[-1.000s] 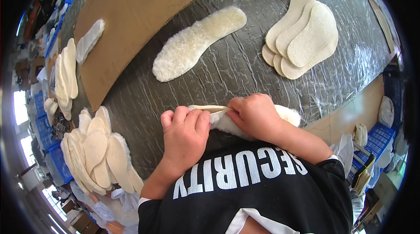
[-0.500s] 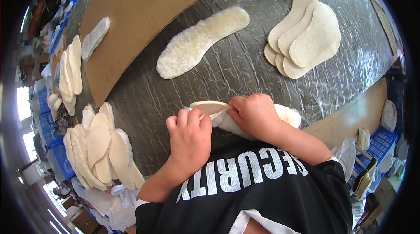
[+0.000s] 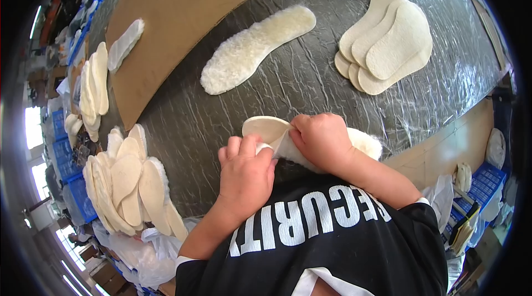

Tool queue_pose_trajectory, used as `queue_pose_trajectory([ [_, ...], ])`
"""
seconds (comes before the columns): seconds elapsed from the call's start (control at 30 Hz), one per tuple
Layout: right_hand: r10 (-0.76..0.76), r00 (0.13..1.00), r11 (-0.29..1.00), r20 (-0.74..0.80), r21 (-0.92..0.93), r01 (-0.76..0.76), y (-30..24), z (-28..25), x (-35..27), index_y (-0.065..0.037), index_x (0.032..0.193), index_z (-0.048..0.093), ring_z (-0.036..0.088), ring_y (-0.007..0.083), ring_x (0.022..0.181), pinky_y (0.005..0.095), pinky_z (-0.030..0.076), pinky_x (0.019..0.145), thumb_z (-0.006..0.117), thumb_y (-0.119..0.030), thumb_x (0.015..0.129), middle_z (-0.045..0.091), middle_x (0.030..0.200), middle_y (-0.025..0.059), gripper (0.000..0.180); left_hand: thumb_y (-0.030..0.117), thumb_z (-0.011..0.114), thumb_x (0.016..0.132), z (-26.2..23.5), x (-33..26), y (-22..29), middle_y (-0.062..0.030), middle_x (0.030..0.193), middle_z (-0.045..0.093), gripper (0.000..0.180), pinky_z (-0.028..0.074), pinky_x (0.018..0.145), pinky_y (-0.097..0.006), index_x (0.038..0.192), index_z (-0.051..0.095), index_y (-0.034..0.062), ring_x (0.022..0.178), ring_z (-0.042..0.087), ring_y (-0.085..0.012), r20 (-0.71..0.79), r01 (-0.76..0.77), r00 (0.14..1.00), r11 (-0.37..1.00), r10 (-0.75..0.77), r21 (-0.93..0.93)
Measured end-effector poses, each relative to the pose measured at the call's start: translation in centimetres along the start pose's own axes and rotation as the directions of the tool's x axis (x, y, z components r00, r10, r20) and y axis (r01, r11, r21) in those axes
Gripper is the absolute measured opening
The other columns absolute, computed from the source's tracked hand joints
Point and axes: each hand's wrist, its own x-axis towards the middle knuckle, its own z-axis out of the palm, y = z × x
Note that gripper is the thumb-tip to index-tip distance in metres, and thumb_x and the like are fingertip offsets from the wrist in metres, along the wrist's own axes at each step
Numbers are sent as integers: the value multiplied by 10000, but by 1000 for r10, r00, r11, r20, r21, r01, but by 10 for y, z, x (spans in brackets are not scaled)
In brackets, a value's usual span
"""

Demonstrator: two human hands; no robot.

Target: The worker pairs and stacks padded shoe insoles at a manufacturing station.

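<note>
- Left hand (image 3: 246, 171) sits low centre of the frame, fingers curled and pinching the near edge of a fleecy insole (image 3: 310, 143) — looks like a thin cream layer being pressed or peeled at that end.
- Right hand (image 3: 321, 141) is clamped over the same insole just right of it, knuckles up, pinning it to the table; the smooth toe end pokes out at the upper left of the hands, and fleece shows past the right wrist.
- Upward of the hands, one finished-looking fleece insole (image 3: 255, 49) lies alone, fluffy side up.
- Upper right: a fanned stack of flat cream insole blanks (image 3: 388, 41), smooth side up.
- Lower left: a big heap of paired insoles (image 3: 130, 182), plus another small pile (image 3: 94, 85) at the left edge — by my read, plenty done and plenty waiting.
- Surface: a dark table under crinkled clear film (image 3: 310, 85), a brown cardboard sheet (image 3: 172, 13) across the upper left.
- Around the rim: blue crates (image 3: 61, 146) on the left, a cluttered workshop floor and bright windows at the lower left.
</note>
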Motion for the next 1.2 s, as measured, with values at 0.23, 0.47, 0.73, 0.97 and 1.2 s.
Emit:
queue_pose_trajectory([
  [0.23,4,1000,999,-19,35,-3,0,-2,-1,-85,783,658,650,342,592,439,521,573,667,-228,828,642,627,140,150,126,688,845,15,-5,-1,-178,893,667,182,497,682,-400,927,604,-13,785,647,-333,158,273,961,870,-227,-410],
  [0.47,-8,999,1000,43,12,8,2,-5,-3,-85,794,670,651,345,608,449,521,591,670,-239,832,642,636,153,158,159,712,829,9,3,-8,-149,804,667,160,485,736,-438,863,658,13,809,620,-329,186,354,934,862,-305,-363],
  [0.73,-54,997,976,50,215,42,9,-12,-5,-79,880,703,649,352,622,455,515,587,696,-227,818,651,662,147,160,48,768,708,0,15,-35,-87,988,651,132,433,944,-436,808,682,38,1052,563,-341,-115,12,992,962,-45,-271],
  [0.97,-212,975,932,60,312,184,10,-26,-13,-87,941,687,644,318,627,426,506,640,779,-267,754,651,663,112,275,13,739,730,1,12,-52,-179,1126,667,121,490,858,-361,826,670,-16,984,629,-300,-112,-64,994,883,13,-464],
  [1.2,-276,960,917,44,311,249,5,-30,-14,-86,969,670,643,283,620,397,492,655,811,-291,715,637,649,85,356,41,741,737,-5,11,-51,-168,1084,675,147,485,831,-381,864,680,-2,960,607,-306,-139,-155,986,841,96,-519],
])
